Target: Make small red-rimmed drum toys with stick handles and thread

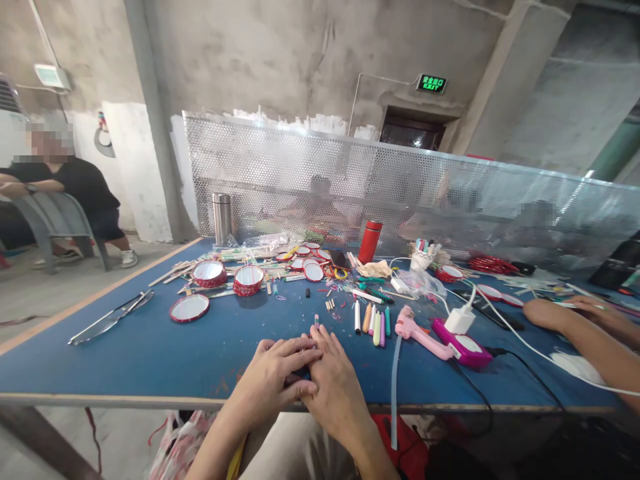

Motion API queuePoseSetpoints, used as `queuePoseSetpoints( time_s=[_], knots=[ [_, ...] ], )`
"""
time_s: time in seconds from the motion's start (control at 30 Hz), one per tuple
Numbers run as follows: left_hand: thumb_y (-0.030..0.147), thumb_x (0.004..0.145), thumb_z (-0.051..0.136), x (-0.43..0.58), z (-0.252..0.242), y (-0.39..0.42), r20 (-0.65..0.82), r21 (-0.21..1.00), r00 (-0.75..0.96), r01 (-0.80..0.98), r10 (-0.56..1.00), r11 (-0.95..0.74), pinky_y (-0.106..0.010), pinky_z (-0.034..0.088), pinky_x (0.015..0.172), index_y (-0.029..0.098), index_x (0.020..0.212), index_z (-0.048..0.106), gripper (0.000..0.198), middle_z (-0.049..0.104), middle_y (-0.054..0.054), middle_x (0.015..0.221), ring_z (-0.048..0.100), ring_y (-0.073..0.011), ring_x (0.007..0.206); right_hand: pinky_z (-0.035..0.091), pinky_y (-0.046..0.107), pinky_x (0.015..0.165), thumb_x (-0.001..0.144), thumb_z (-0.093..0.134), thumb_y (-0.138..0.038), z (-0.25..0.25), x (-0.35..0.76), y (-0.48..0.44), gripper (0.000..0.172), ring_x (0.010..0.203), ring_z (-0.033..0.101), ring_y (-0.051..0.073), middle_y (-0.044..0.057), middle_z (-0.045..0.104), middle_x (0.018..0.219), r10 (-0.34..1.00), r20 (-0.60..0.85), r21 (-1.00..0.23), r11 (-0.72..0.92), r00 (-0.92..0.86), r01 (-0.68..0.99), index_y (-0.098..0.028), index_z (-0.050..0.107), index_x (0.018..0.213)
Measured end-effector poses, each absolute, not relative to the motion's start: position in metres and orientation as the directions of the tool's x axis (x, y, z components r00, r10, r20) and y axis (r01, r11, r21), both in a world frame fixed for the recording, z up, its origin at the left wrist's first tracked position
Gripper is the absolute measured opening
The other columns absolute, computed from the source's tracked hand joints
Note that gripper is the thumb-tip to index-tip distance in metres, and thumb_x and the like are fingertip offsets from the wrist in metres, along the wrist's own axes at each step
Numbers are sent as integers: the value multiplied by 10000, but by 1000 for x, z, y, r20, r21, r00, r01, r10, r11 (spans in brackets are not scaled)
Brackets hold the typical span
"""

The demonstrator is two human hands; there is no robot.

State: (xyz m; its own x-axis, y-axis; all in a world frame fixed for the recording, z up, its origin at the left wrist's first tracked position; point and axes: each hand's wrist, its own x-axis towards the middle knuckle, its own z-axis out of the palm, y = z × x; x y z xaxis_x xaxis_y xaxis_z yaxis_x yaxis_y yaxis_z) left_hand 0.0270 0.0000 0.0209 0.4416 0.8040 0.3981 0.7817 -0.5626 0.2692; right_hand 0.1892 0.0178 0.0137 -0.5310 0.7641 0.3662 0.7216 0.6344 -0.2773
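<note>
My left hand [280,368] lies over my right hand [333,377] near the table's front edge. The left fingers are loosely stretched across the back of the right fingers, with a gap above the thumb. My right hand points forward, fingers extended on the tabletop. Just beyond its fingertips a small patterned stick piece [316,321] shows; whether a finger touches it I cannot tell. Several coloured markers [376,320] lie to the right, beside a pink hot glue gun [420,335]. Small wooden pieces [330,305] are scattered ahead.
Red-rimmed discs [189,308] and wooden sticks cover the back of the blue table [150,360]. Scissors [113,320] lie left. A steel flask [222,220] and red flask [370,241] stand behind. Cables lead from a purple power strip [463,343]. Another person's arm [575,327] reaches in right.
</note>
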Motion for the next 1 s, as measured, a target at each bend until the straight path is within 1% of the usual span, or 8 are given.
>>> queuePoseSetpoints(
  time_s=[0.27, 0.53, 1.0],
  knots=[
    [616, 859, 426, 27, 21, 1, 382, 267, 449, 783, 807, -562, -375, 378, 852, 372, 1351, 443, 550, 543, -43, 1371, 563, -244, 1151, 205, 425, 1149, 882, 504, -397, 13, 189, 20, 567, 1398, 241, 264, 160, 380, 1462, 763, 372, -270, 634, -529, 725, -118, 464, 1375],
    [627, 856, 417, 28, 22, 0, 395, 270, 443, 781, 805, -562, -361, 380, 855, 352, 1314, 496, 540, 557, -55, 1356, 571, -237, 1134, 203, 416, 1150, 883, 496, -386, 13, 189, 19, 559, 1398, 241, 263, 159, 381, 1462, 763, 371, -266, 633, -529, 727, -114, 468, 1371],
    [620, 854, 431, 27, 21, 0, 408, 269, 444, 776, 798, -570, -347, 392, 858, 360, 1354, 451, 564, 565, -61, 1347, 579, -234, 1119, 203, 420, 1147, 883, 500, -375, 13, 189, 18, 562, 1399, 239, 263, 156, 369, 1470, 770, 354, -280, 629, -531, 725, -123, 452, 1383]
  ],
)
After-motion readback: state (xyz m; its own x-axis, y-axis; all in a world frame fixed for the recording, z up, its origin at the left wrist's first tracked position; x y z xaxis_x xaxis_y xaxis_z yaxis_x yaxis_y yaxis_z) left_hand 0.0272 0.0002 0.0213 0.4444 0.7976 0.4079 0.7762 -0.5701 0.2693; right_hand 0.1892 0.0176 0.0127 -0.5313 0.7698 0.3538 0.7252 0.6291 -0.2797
